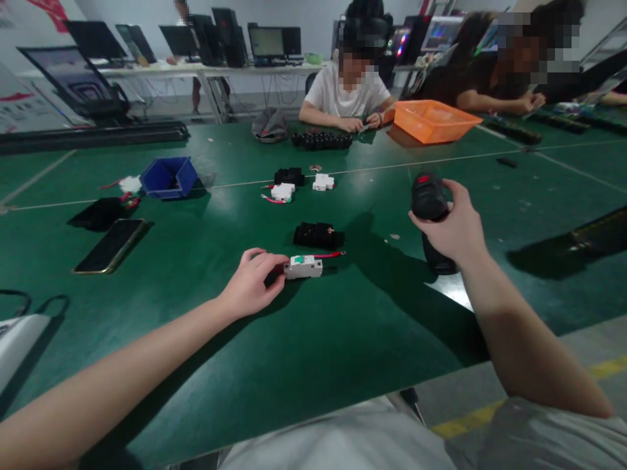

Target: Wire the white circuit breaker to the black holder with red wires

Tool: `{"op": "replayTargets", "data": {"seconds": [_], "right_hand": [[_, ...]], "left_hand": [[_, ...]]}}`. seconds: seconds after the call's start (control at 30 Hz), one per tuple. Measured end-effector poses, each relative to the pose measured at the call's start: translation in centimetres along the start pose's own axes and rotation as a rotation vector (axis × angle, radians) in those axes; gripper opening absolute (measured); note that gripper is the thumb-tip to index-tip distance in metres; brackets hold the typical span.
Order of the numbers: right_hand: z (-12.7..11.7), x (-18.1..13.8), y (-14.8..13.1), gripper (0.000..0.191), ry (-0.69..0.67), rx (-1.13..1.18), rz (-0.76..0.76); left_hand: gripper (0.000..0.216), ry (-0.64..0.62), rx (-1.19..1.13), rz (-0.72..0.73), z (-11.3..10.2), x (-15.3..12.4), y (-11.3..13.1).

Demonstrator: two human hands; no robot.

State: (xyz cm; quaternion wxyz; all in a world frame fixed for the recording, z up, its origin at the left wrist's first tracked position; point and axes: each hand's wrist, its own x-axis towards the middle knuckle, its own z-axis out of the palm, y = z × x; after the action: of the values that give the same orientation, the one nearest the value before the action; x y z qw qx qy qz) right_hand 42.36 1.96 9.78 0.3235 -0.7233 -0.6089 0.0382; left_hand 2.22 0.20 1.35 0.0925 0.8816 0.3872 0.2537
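My left hand (255, 282) pinches the left end of a white circuit breaker (304, 266) with a green switch and a red wire, which lies on the green table (304, 352). My right hand (453, 228) is wrapped round a black electric screwdriver (428, 196) with a red mark on top, held upright with its lower end near the table, to the right of the breaker. A black part (318, 235) lies just behind the breaker.
Further back lie two more white breakers (283, 192) (323, 182), a black part (289, 175), a blue bin (169, 176), a phone (110, 245) and a black cloth (98, 213). Two people sit opposite by an orange tray (434, 119). The table edge runs near my body.
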Motion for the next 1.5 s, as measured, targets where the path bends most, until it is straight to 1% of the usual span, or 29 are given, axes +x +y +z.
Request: {"op": "replayTargets", "data": {"seconds": [0.07,0.2,0.37,0.43,0.6,0.7,0.83,0.9,1.0,1.07,1.13,1.2,1.23,1.3,1.37,1.43,1.5], "right_hand": [[0.3,0.2,0.2,0.084,-0.062,-0.049,0.016],[1.6,1.2,1.7,0.088,-0.226,-0.180,-0.027],[3.0,1.8,3.0,0.088,-0.363,-0.371,-0.149],[3.0,1.7,3.1,0.088,-0.394,-0.385,-0.201],[2.5,1.4,3.2,0.088,-0.449,-0.330,-0.308],[2.3,1.4,3.3,0.087,-0.461,-0.348,-0.361],[2.6,1.6,3.9,0.084,-0.448,-0.402,-0.329],[2.9,1.8,4.4,0.077,-0.408,-0.412,-0.322],[3.7,2.2,5.1,0.064,-0.302,-0.398,-0.298],[4.0,2.1,5.1,0.062,-0.232,-0.387,-0.277],[4.3,1.6,4.4,0.064,-0.177,-0.367,-0.322],[4.7,0.5,3.0,0.064,-0.147,-0.301,-0.442],[4.9,-0.3,2.2,0.062,-0.157,-0.228,-0.512],[5.8,-2.2,0.2,0.052,-0.211,-0.048,-0.623],[7.0,-3.9,-1.5,0.038,-0.293,0.101,-0.717],[8.3,-5.1,-2.7,0.024,-0.378,0.212,-0.759],[9.3,-5.5,-3.3,0.018,-0.437,0.259,-0.753]], "left_hand": [[0.026,-0.004,0.002,-0.006,0.0,0.0,0.0],[0.026,0.004,0.008,-0.005,0.1,-0.1,-0.1],[0.026,0.012,0.007,0.000,0.2,-0.1,0.0],[0.026,0.020,0.010,-0.002,0.2,-0.1,0.0],[0.027,0.024,0.007,-0.003,0.2,-0.1,0.0],[0.027,0.028,0.008,-0.004,0.2,-0.1,0.0],[0.026,0.035,0.009,0.001,0.3,-0.1,-0.1],[0.025,0.035,0.016,0.001,0.3,-0.1,-0.2],[0.026,0.028,0.034,0.002,0.3,-0.1,-0.2],[0.026,0.024,0.039,0.003,0.3,-0.1,-0.2],[0.025,0.032,0.041,0.007,0.3,0.0,-0.3],[0.025,0.044,0.045,0.019,0.3,0.0,-0.3],[0.025,0.049,0.046,0.023,0.3,0.0,-0.3],[0.024,0.053,0.049,0.028,0.3,0.0,-0.3],[0.025,0.053,0.053,0.025,0.3,0.0,-0.3],[0.025,0.049,0.053,0.016,0.4,0.0,-0.3],[0.026,0.039,0.049,0.002,0.4,0.0,-0.3]]}}
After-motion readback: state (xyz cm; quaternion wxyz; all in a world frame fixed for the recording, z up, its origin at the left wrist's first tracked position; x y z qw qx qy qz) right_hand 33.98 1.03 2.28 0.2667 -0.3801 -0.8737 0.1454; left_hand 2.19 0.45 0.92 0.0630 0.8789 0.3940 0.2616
